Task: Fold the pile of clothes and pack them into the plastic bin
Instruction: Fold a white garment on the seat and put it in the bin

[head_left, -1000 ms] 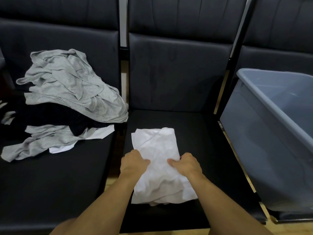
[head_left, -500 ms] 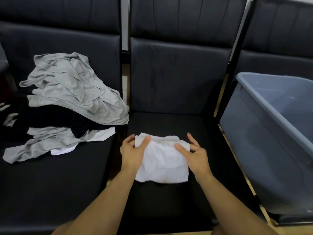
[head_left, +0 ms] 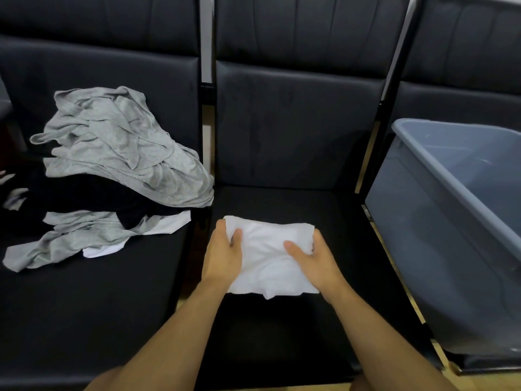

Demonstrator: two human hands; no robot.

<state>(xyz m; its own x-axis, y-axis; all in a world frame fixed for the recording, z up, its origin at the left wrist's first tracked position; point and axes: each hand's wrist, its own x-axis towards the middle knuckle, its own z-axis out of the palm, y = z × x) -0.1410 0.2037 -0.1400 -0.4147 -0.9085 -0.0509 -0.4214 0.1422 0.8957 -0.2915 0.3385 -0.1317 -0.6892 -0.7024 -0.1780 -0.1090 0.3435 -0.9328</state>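
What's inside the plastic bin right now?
The visible part of the plastic bin shows only bare grey-blue walls, no clothes. Its floor and right side are hidden by the near wall or cut off by the frame.

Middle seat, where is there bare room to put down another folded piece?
Bare black cushion lies behind the folded white garment, up to the backrest, and in front of it. The left seat's front is bare; its rear is crowded by the grey and black clothes pile.
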